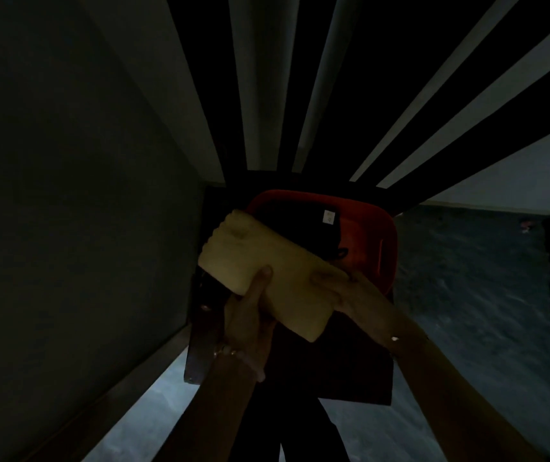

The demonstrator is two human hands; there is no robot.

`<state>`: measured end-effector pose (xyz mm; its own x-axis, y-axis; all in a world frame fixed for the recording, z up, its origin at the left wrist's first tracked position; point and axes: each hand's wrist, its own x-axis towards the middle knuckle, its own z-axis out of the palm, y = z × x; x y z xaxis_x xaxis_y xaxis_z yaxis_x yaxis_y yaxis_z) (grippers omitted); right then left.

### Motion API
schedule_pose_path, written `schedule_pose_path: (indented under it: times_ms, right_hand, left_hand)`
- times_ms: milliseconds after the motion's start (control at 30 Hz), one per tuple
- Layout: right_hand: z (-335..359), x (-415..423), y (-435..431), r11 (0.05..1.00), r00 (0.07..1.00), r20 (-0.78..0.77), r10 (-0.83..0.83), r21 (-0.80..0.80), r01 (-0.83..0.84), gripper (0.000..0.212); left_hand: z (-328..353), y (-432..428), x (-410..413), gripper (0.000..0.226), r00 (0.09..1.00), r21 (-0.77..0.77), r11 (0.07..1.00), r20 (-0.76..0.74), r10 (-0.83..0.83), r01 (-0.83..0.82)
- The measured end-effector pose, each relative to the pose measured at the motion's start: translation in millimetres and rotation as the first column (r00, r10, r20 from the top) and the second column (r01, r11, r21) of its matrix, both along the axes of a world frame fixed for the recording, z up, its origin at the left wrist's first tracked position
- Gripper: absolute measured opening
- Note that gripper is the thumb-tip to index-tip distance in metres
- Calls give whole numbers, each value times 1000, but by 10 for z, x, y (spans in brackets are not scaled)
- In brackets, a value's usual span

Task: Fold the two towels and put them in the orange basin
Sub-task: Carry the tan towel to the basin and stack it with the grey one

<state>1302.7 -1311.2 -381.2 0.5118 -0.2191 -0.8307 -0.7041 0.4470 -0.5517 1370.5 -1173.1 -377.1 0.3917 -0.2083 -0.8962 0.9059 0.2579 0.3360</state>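
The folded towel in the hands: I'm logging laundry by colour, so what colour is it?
Pale yellow. The folded towel shows best in the head view, despite the dim light.

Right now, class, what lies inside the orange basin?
A dark cloth with a white tag lies in the orange basin. The yellow towel, held by the left hand and right hand, hides the basin's near left part.

Dim room; dark wall [66,195] on the left; pale and dark slats [267,78] ahead; a dark desk [353,375] on grey floor [467,295]; small reddish object [526,225] far right.
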Motion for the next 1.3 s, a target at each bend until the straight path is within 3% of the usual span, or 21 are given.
schedule_pose_path:
  times_ms: [133,233,300,500,733,967,1167,1300]
  right_hand:
    - [-186,59,-105,984,988,20,-155,-85,157,14]
    - [-472,104,-249,945,988,-89,-124,-315,90,28]
    - [-563,171,-291,923,988,-93,-123,-376,79,36]
    - [-662,314,-279,952,968,-130,-215,-250,178,52]
    - [-743,399,-266,946,946,-208,-250,-259,193,61]
    - [-702,428,-223,966,926,-279,-255,-119,230,50]
    - [-429,334,-122,918,909,-162,-383,-176,356,52]
    - [-54,147,-62,869,883,-39,-468,-203,452,54]
  left_hand:
    - [6,73,78,62,998,99,995,58,8,-14]
    - [19,155,90,62,998,134,991,62,-33,25]
    - [15,202,89,64,997,149,987,44,-59,52]
    - [-3,255,-13,74,995,217,972,27,-96,88]
    - [-74,321,-105,79,989,194,970,-14,-146,146]
    - [-109,336,-115,79,992,195,975,29,-119,111]
    - [-98,369,-144,91,996,114,991,51,-77,70]
    - [-17,391,-170,82,999,124,991,24,-47,44]
